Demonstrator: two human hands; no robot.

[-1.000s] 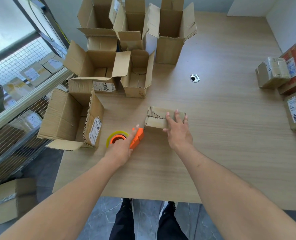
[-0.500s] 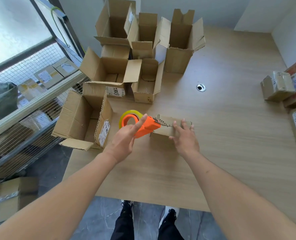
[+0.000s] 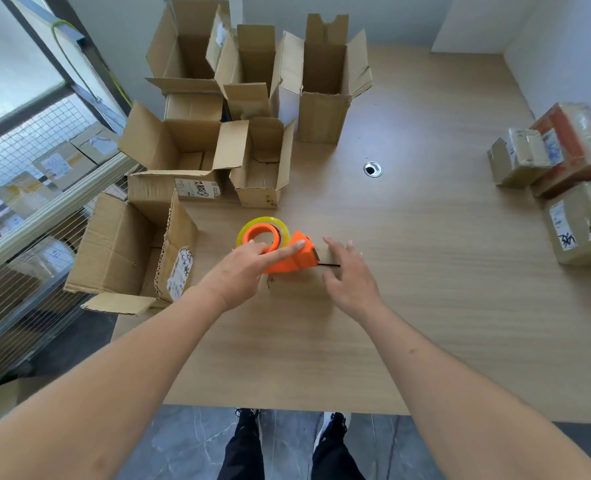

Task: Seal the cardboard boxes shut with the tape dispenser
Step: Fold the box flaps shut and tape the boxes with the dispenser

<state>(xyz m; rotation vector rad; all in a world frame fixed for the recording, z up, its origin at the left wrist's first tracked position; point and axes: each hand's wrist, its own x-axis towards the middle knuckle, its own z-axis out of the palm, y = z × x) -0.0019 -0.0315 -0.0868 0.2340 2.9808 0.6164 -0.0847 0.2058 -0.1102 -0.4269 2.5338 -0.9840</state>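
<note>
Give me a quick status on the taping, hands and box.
Left hand grips the tape dispenser on the small box. Right hand open, steadying that box. Nothing in the way; open boxes stand behind.

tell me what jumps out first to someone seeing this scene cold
The bright orange tape dispenser stands out mid-table, gripped by the left hand over a small closed box that the right hand steadies. Behind it, a cluster of open cardboard boxes crowds the table's far left; taped parcels sit at the right edge.
</note>
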